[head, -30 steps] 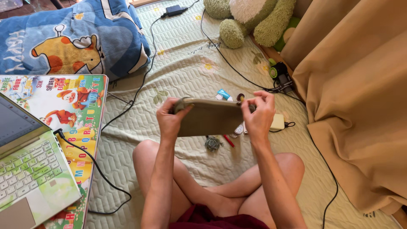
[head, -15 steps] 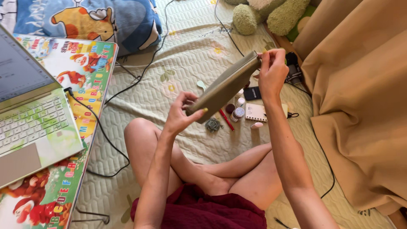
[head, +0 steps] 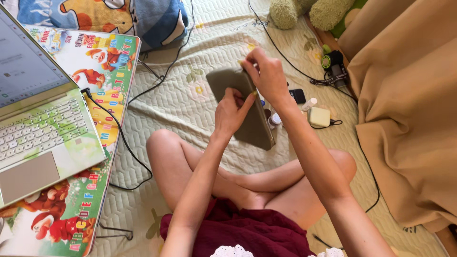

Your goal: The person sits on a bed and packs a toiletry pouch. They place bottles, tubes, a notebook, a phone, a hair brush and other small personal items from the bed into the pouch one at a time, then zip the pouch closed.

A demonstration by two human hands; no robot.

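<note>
Your left hand (head: 232, 113) grasps olive pouch (head: 243, 107) mid-body, lifted above knees. Right hand (head: 266, 76) pinches its top corner. Grip looks shallow: tilt further, pouch may slip onto small bottles (head: 275, 119) just below right wrist, scattering them.

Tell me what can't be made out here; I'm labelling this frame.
Head view:
- Small items on the quilted mat: mostly hidden behind the flat olive fabric pouch and right hand.
- Pouch's zip: covered by the right hand.
- Open silver laptop: cut off by the left edge.
- Left hand covers part of the pouch.
</note>
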